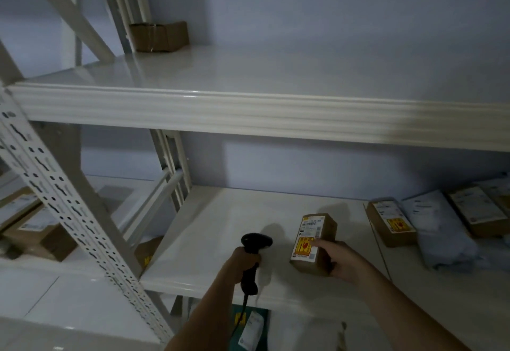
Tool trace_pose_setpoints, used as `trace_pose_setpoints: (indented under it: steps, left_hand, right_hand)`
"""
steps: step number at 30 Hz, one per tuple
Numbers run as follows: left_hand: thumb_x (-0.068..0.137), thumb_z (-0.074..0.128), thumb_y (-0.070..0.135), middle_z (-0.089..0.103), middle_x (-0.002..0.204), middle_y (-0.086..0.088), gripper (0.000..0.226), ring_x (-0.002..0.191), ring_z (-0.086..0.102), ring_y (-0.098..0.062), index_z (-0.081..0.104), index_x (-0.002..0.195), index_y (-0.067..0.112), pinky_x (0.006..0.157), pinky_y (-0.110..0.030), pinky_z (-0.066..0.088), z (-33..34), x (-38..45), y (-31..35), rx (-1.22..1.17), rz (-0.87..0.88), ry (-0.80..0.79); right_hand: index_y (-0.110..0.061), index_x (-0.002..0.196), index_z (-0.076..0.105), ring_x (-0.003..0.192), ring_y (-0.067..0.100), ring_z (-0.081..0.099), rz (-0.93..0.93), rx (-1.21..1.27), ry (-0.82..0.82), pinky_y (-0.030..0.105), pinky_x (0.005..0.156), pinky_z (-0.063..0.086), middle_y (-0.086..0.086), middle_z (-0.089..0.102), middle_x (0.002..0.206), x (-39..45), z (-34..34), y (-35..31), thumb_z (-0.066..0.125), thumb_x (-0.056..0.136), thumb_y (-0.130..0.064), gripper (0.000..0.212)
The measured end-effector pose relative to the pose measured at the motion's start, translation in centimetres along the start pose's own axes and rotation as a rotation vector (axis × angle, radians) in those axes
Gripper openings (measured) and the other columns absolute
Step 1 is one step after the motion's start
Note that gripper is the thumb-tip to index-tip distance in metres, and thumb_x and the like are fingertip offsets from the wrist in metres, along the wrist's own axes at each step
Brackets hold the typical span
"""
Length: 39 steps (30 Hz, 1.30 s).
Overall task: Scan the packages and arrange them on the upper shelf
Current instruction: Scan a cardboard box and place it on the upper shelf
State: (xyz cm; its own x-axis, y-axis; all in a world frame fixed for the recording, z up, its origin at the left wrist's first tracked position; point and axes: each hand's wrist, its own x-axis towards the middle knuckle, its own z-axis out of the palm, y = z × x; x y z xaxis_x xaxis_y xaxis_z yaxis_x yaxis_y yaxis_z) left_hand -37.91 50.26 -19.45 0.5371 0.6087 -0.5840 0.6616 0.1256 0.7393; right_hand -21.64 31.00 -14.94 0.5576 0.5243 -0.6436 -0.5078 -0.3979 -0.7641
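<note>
My left hand [244, 263] grips the handle of a black barcode scanner [255, 243], whose head points right toward a small brown cardboard package [317, 234]. My right hand [340, 261] holds that package from its right side, label up, just above the lower shelf [220, 240]. The label has a barcode and a yellow-red sticker. The white upper shelf [248, 80] carries one brown box [158, 36] at its back left corner.
More labelled boxes [392, 223] and grey mailer bags [436, 229] lie at the right on the lower shelf. Perforated white uprights [63, 196] stand at the left, with boxes [33, 229] on the neighbouring rack. A green parcel [249, 328] lies below.
</note>
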Motion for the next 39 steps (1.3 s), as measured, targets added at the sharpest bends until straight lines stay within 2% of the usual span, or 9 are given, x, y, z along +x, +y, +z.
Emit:
trace_pose_setpoints:
  steps: [3,6,9,12,18,26,31,36,39]
  left_hand:
    - [0.085,0.058,-0.003,0.058,0.080,-0.018,0.003,0.068,0.057,-0.029,0.060,0.087,-0.003,0.068,-0.038,0.048,-0.6,-1.6,1.0,-0.315,0.021,-0.009]
    - [0.087,0.061,0.002,0.055,0.070,-0.015,0.006,0.062,0.057,-0.029,0.056,0.082,0.001,0.058,-0.036,0.047,-0.7,-3.6,2.9,-0.500,0.035,-0.062]
    - [0.086,0.066,0.013,0.047,0.056,-0.008,0.018,0.045,0.044,-0.020,0.052,0.078,0.004,0.049,-0.028,0.039,-0.3,-5.2,4.6,-0.459,0.100,-0.041]
    - [0.086,0.067,0.017,0.046,0.054,-0.006,0.018,0.043,0.041,-0.019,0.055,0.078,0.006,0.047,-0.026,0.037,0.9,-6.7,6.1,-0.379,0.151,-0.008]
    - [0.085,0.064,0.017,0.048,0.056,-0.006,0.015,0.044,0.043,-0.019,0.056,0.079,0.006,0.047,-0.025,0.039,3.4,-9.6,8.8,-0.270,0.243,-0.024]
    - [0.083,0.062,0.017,0.050,0.057,-0.007,0.013,0.045,0.043,-0.018,0.057,0.078,0.006,0.047,-0.025,0.038,5.0,-12.1,11.4,-0.162,0.264,-0.006]
    - [0.084,0.060,0.015,0.050,0.059,-0.007,0.010,0.046,0.045,-0.018,0.060,0.083,0.005,0.048,-0.025,0.039,5.4,-13.1,11.7,-0.166,0.268,0.017]
    - [0.084,0.059,0.013,0.051,0.060,-0.007,0.009,0.048,0.046,-0.019,0.062,0.086,0.005,0.048,-0.026,0.040,4.7,-13.8,12.1,-0.164,0.300,0.016]
    - [0.084,0.060,0.014,0.052,0.060,-0.007,0.008,0.048,0.046,-0.018,0.060,0.082,0.006,0.047,-0.025,0.040,4.2,-14.1,11.6,-0.141,0.310,0.007]
  right_hand:
    - [-0.013,0.132,0.057,0.106,0.034,0.068,-0.027,0.031,-0.021,0.052,0.094,0.055,0.015,0.070,0.119,-0.2,-0.4,0.7,0.072,0.090,-0.012,0.045]
    - [-0.016,0.125,0.059,0.100,0.029,0.071,-0.077,0.056,-0.034,0.044,0.083,0.059,0.010,0.073,0.112,-0.4,-0.5,1.1,0.074,0.087,-0.011,0.041]
    - [-0.015,0.131,0.055,0.101,0.030,0.072,-0.115,0.050,-0.004,0.047,0.086,0.059,0.010,0.072,0.117,-0.9,-0.9,1.1,0.083,0.078,-0.014,0.060]
    - [-0.016,0.132,0.053,0.102,0.029,0.072,-0.162,0.022,-0.010,0.053,0.089,0.058,0.007,0.071,0.121,-1.8,-1.6,0.9,0.089,0.071,-0.017,0.071]
    - [-0.021,0.133,0.042,0.111,0.030,0.067,-0.261,0.030,-0.035,0.053,0.095,0.055,0.004,0.064,0.126,-4.4,-2.8,0.2,0.086,0.075,-0.009,0.073]
    - [-0.019,0.134,0.051,0.107,0.024,0.069,-0.312,0.068,-0.091,0.044,0.091,0.058,0.004,0.068,0.126,-5.3,-4.4,-0.3,0.081,0.081,-0.008,0.063]
    - [-0.017,0.136,0.051,0.108,0.025,0.069,-0.316,0.073,-0.110,0.047,0.095,0.056,0.005,0.068,0.127,-5.6,-4.4,-0.9,0.081,0.080,-0.007,0.064]
    - [-0.017,0.133,0.053,0.105,0.025,0.068,-0.320,0.098,-0.078,0.042,0.087,0.059,0.006,0.067,0.126,-5.9,-4.1,-0.5,0.083,0.078,-0.005,0.064]
    - [-0.018,0.133,0.053,0.110,0.028,0.067,-0.320,0.118,-0.070,0.048,0.094,0.056,0.007,0.067,0.129,-6.0,-3.6,0.0,0.084,0.076,-0.005,0.066]
